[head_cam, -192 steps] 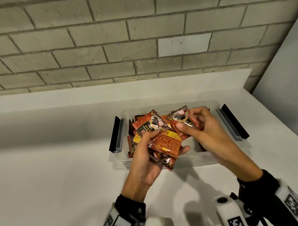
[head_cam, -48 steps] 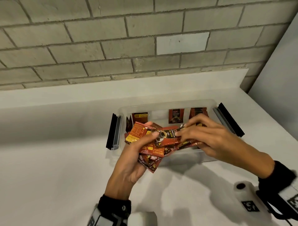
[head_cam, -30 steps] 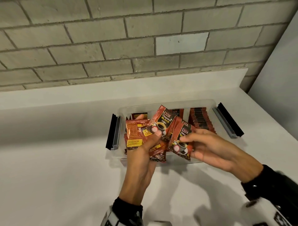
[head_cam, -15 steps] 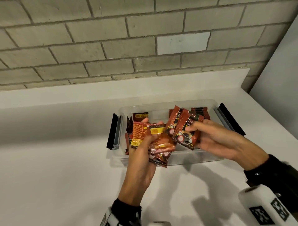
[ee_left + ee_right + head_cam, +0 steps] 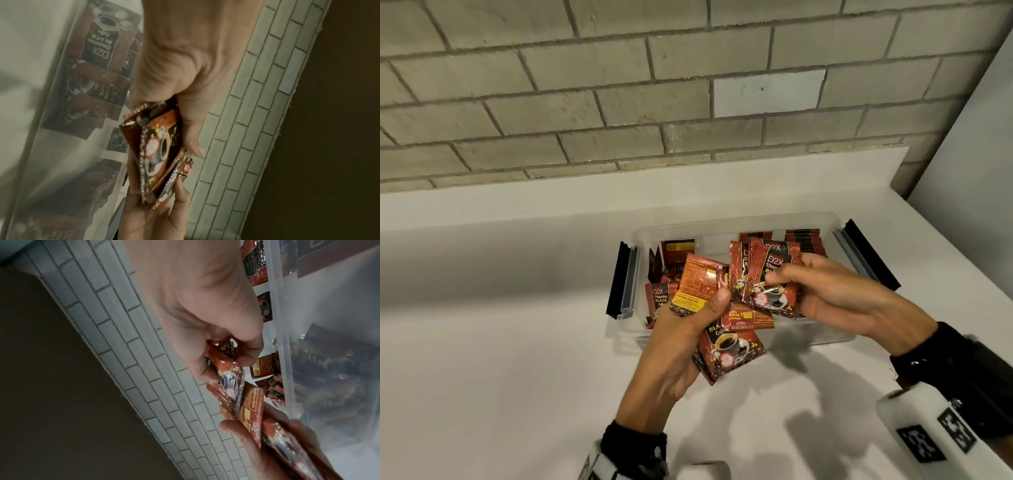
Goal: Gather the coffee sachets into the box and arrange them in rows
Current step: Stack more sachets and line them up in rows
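A clear plastic box (image 5: 726,222) sits on the white counter and holds red-and-black coffee sachets. One row of sachets (image 5: 804,241) stands upright at its far right; loose ones (image 5: 659,298) lie at its left. My left hand (image 5: 688,329) grips a fanned bunch of sachets (image 5: 729,346) over the box's near wall, thumb on top. My right hand (image 5: 825,294) pinches two or three upright sachets (image 5: 774,281) just right of that bunch. In the left wrist view the held bunch (image 5: 158,146) shows edge-on; in the right wrist view the pinched sachets (image 5: 224,369) meet the left thumb.
Two black-and-grey latch flaps lie folded out at the box's left end (image 5: 625,281) and right end (image 5: 866,253). A brick wall (image 5: 619,96) with a white ledge runs behind. A white side panel (image 5: 976,144) stands at the right.
Over the last second my right hand has drawn sachets off the left hand's bunch and lifted them upright to the right. The left hand has sunk a little with fewer sachets.
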Action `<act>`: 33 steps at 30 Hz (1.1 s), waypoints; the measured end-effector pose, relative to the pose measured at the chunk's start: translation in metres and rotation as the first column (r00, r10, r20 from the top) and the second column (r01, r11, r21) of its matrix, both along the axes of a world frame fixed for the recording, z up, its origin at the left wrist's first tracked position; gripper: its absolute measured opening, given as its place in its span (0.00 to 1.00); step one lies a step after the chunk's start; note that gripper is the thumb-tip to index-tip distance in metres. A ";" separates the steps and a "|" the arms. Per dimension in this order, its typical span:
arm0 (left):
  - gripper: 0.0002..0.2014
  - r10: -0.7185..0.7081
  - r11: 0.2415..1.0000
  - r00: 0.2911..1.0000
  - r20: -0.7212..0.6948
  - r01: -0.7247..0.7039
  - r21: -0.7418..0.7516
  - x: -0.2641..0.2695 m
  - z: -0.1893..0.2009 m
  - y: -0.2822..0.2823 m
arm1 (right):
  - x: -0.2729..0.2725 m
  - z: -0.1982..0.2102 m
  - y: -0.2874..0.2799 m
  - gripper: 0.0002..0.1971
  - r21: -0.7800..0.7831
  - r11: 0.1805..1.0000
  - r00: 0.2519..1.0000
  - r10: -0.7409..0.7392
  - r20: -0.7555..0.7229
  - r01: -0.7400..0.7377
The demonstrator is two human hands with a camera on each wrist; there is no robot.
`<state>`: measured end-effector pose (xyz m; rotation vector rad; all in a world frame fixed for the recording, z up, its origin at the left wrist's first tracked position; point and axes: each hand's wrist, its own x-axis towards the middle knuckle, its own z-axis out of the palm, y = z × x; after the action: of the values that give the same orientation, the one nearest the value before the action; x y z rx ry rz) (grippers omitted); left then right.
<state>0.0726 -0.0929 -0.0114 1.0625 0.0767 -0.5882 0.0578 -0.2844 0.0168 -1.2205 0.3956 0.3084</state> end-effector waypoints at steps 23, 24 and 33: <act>0.18 -0.161 0.972 0.974 -0.160 0.129 -0.194 0.005 0.015 0.007 | -0.027 -0.005 -0.005 0.10 -0.853 0.137 0.248 0.923 0.294 0.503; 0.21 -0.140 0.978 0.977 -0.158 0.111 -0.179 0.005 0.013 0.006 | -0.027 -0.006 -0.006 0.11 -0.855 0.124 0.256 0.924 0.285 0.504; 0.27 0.094 0.965 0.986 -0.137 -0.124 -0.230 0.015 0.009 0.010 | -0.045 0.013 -0.009 0.11 -0.594 0.796 0.691 0.366 0.624 0.115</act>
<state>0.0872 -0.0832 -0.0023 0.7831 0.1691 -0.5486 0.0129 -0.2930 0.0294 -1.8909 -0.3357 -0.2237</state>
